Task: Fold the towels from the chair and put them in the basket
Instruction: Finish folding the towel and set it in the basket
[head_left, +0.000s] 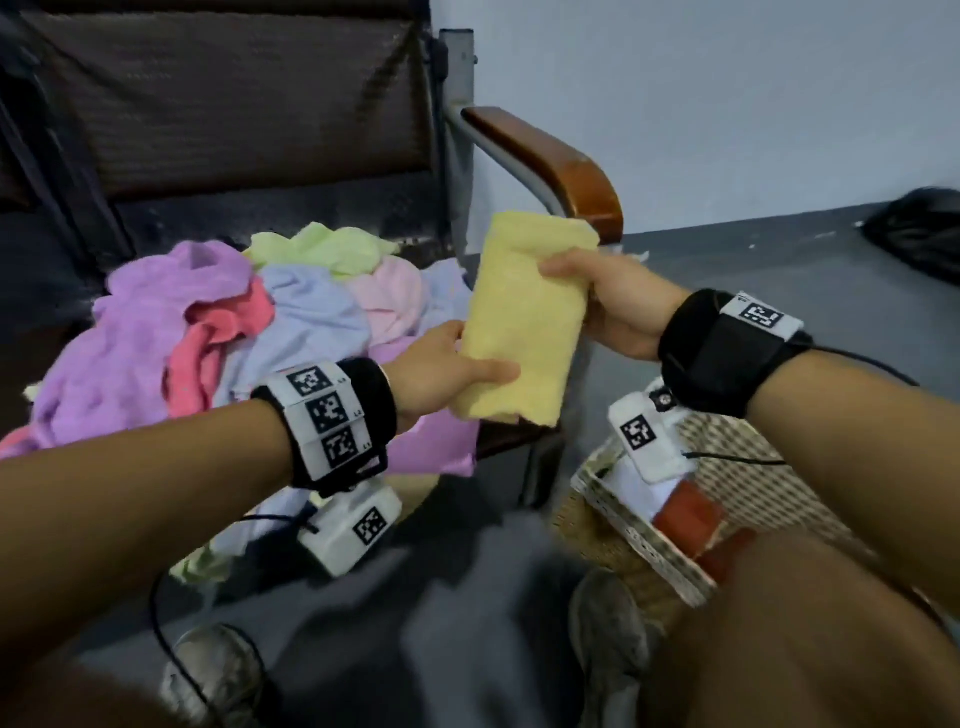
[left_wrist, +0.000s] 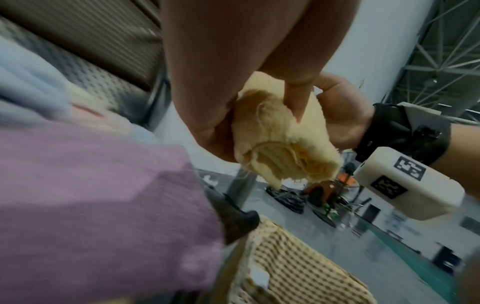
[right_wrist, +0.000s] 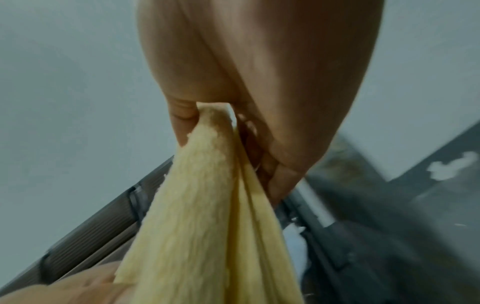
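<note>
A folded yellow towel (head_left: 524, 317) hangs in the air between both hands, above the chair's right edge. My left hand (head_left: 452, 369) grips its lower end, thumb on top; the left wrist view shows the layered end of the yellow towel (left_wrist: 280, 144) pinched in that hand. My right hand (head_left: 597, 296) pinches the upper right side, and in the right wrist view the yellow towel (right_wrist: 207, 216) drops from between thumb and fingers. A heap of loose towels (head_left: 218, 332), purple, coral, blue, pink and green, lies on the chair seat. The woven basket (head_left: 649, 551) stands on the floor under my right forearm.
The chair (head_left: 234, 114) has a dark mesh back and a wooden armrest (head_left: 561, 166) just behind the yellow towel. Something white and red (head_left: 680, 509) lies in the basket. A dark bag (head_left: 919, 228) sits on the grey floor at far right. My shoes (head_left: 218, 675) are below.
</note>
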